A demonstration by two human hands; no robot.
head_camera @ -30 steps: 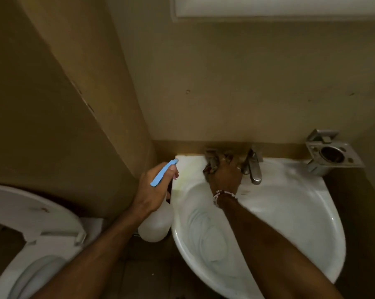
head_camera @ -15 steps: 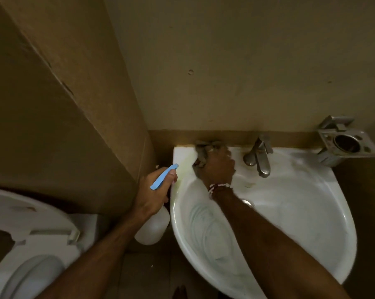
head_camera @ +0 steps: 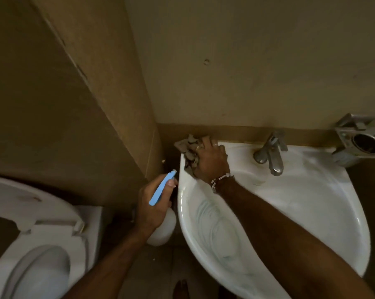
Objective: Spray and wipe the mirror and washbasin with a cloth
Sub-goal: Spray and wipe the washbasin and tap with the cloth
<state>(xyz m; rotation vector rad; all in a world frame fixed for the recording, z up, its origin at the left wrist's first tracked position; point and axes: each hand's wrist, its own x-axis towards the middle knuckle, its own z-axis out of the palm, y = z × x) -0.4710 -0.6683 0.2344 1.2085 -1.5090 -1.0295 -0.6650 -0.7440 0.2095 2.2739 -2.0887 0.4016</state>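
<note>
Fingers (head_camera: 206,147) of the right hand (head_camera: 211,162) curled tight around a bunched grey cloth (head_camera: 187,151), pressed onto the back left corner of the washbasin (head_camera: 311,203), left of the tap (head_camera: 270,153). Fingers of the left hand (head_camera: 153,202) wrapped around the neck of a white spray bottle (head_camera: 163,228) with a blue trigger (head_camera: 161,187), held just off the left rim of the washbasin, nozzle toward the corner. Step in hand, judged from this: wiping of the washbasin rim, spraying paused. Faint swirl marks inside the bowl near the front, likely from a wiped pass. Next move likely calls for drawing the cloth along the left rim toward the front or across toward the tap, with steady downward pressure and the bottle kept clear of the wiping arm. Mirror out of view above the washbasin; condition not determinable. Drain hidden behind the right forearm. Lower part of the bottle partly covered by the left hand; fill level not discernible. Metal holder (head_camera: 363,142) right of the tap cut off at the edge. Toilet (head_camera: 42,244) left of the washbasin, partly cropped. Dim light throughout; residue on the washbasin hard to judge.
</note>
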